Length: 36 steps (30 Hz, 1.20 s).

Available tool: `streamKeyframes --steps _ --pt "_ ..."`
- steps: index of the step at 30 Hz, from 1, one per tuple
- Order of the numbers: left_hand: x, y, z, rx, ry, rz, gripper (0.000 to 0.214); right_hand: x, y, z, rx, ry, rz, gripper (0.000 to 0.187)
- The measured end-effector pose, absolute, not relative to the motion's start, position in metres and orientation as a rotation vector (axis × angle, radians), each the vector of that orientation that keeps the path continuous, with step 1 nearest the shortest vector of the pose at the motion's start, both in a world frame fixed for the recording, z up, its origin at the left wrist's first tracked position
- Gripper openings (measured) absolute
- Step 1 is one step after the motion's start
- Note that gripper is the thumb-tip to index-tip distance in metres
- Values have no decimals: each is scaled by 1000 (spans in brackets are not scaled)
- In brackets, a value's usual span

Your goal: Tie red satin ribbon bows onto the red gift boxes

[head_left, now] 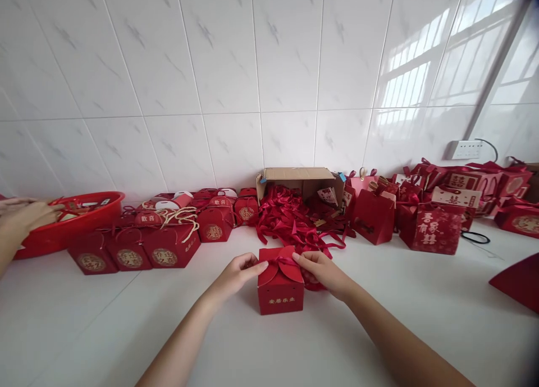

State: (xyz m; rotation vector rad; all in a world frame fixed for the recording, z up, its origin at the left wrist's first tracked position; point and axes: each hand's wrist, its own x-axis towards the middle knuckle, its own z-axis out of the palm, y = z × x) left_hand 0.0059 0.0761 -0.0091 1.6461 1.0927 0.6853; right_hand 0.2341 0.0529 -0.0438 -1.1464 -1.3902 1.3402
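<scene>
A small red gift box [281, 298] with gold characters on its front stands upright on the white table, its curved top flaps folded together. A red satin ribbon [286, 260] lies across the flaps. At the box's upper left corner is my left hand [242, 272], closed, thumb against the box edge and fingers curled beside it. My right hand [322, 269] is closed at the upper right corner, thumb and fingers pinching the ribbon's end. Behind the right hand, a patterned red item [314, 282] is partly hidden.
Behind the box, loose red ribbons [282, 207] spill from a cardboard box [297, 175]. Red gift boxes [164, 251] line the left; red gift bags [373, 215] stand right. Another person's hands [29, 215] reach into a red basin [63, 238]. A black ring [475, 238] lies right.
</scene>
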Motion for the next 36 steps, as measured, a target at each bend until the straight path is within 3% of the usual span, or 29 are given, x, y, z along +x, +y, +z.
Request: streamKeyframes --steps 12,23,28,32,36 --pt "-6 80 -16 1617 1216 858 54 269 57 -49 -1039 -1286 1410 50" --pt "-9 79 -14 1664 1276 850 54 276 49 -35 -1104 -1432 1272 50" --pt "-7 76 -13 1686 1267 854 54 274 35 -27 -1083 -1410 1316 38" --pt "-6 75 -13 1717 1260 910 44 270 25 -19 -1052 -1466 1430 42" --pt "-1 71 -3 1720 1363 1242 31 266 27 -11 -931 -1421 1437 40"
